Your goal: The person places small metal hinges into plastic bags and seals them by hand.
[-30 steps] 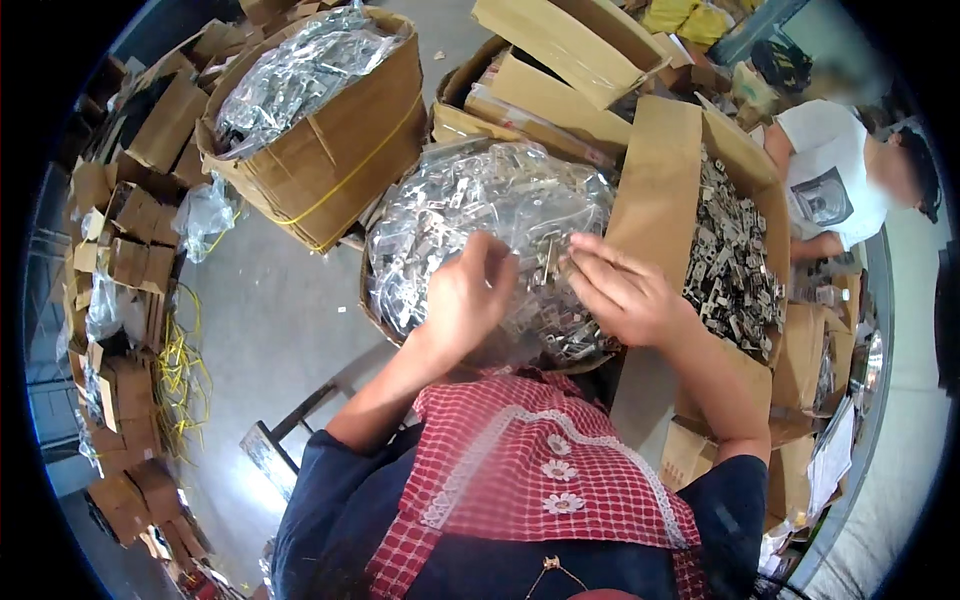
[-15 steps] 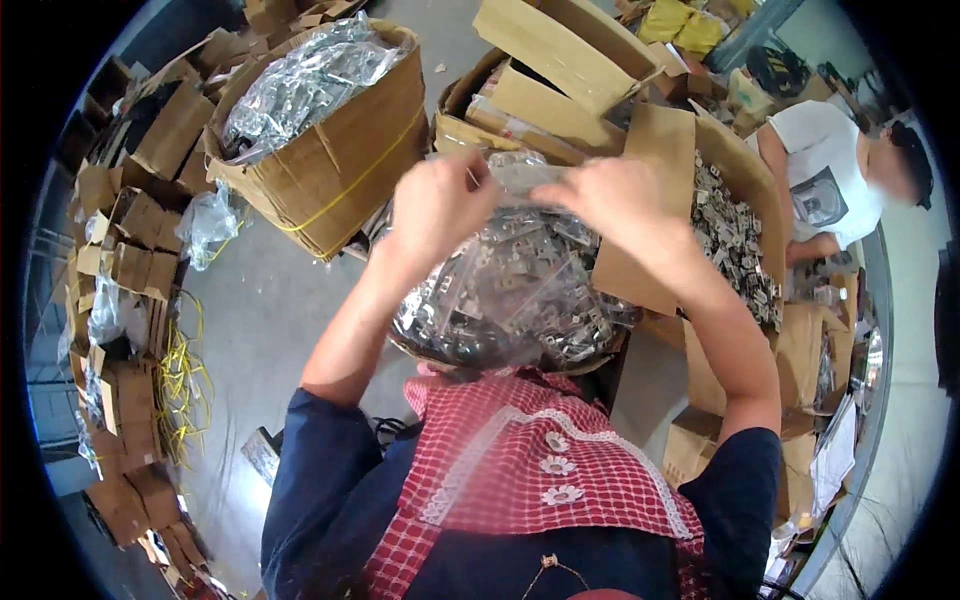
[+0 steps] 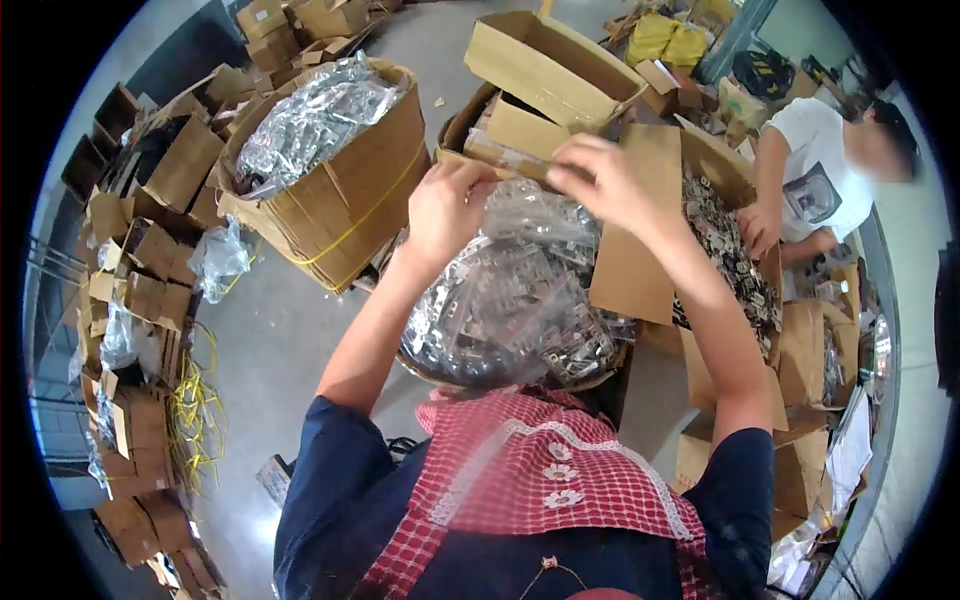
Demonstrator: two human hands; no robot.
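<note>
A clear plastic bag (image 3: pixel 535 212) hangs between my hands, over a large round container heaped with clear bags of small metal parts (image 3: pixel 510 300). My left hand (image 3: pixel 448 208) is closed, pinching the bag's upper left edge. My right hand (image 3: pixel 605 180) has its fingers curled at the upper right edge, where the grip is partly blurred. What the bag holds is hard to make out against the shiny bags below it.
A tall carton (image 3: pixel 345 210) full of bagged metal parts stands left. Ahead are opened cartons (image 3: pixel 530 65); at right, a carton of loose metal parts (image 3: pixel 725 250), with a co-worker's hand (image 3: pixel 762 230) at its edge. Yellow straps (image 3: pixel 198 410) lie on the floor.
My right hand has risen slightly and its fingers have shifted at the bag's edge. My left hand has moved a little right and down. The co-worker's hand now reaches to the carton of loose parts.
</note>
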